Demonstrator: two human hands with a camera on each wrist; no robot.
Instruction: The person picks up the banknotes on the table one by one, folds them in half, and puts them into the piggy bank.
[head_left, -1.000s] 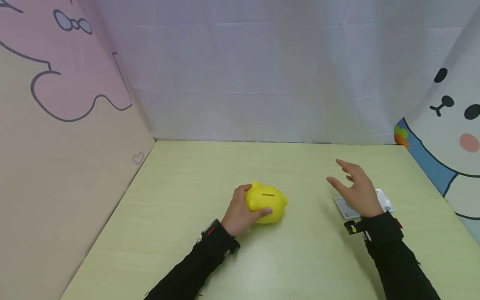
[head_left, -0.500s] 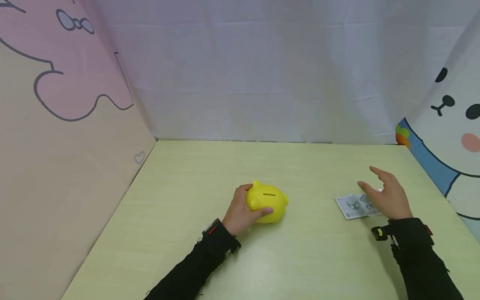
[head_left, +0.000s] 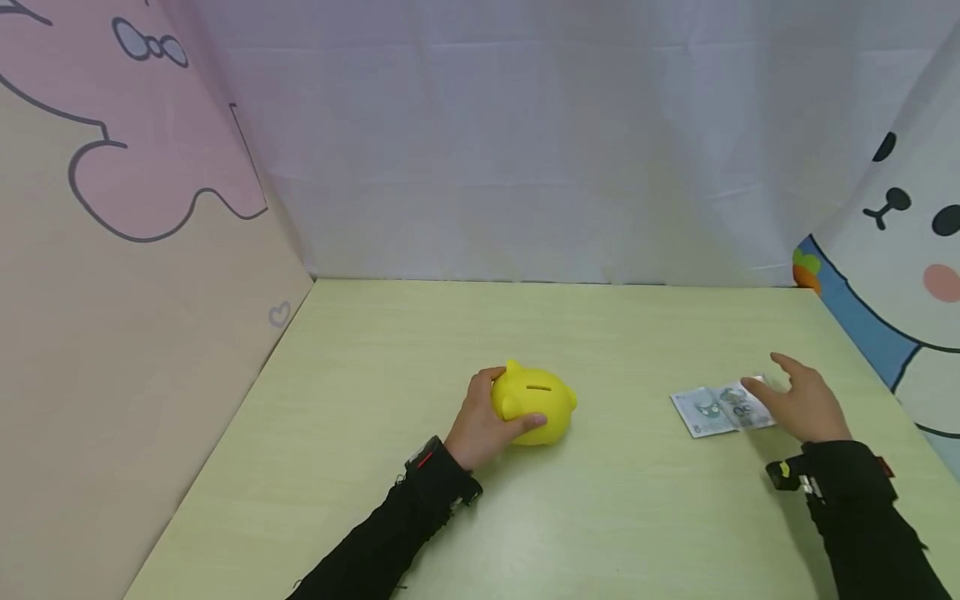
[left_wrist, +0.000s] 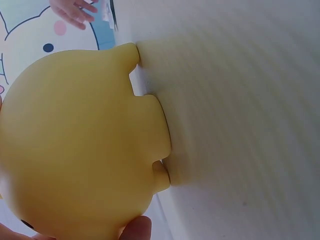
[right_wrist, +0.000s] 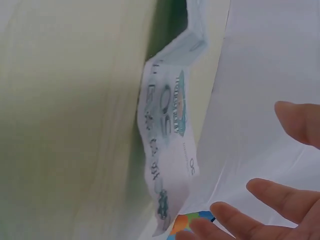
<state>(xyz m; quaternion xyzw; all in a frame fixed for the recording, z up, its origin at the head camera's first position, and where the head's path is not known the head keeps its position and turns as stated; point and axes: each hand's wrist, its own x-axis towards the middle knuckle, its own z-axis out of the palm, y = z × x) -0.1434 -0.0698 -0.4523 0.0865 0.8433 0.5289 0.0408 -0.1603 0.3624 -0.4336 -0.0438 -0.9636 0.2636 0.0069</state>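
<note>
Nearby — right hand [head_left: 808, 403] overlapping note [head_left: 712, 410], curtain [head_left: 510, 150] behind

At the head view's centre, the left hand [head_left: 483, 423] hid part of the yellow piggy bank [head_left: 546, 404]; at right, the right hand [head_left: 810, 408] hid part of the note [head_left: 712, 412], too small there to read.

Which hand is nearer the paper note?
Right: right hand hovers over the paper note at its right end; left hand is farther left, gripping the yellow piggy bank.
</note>
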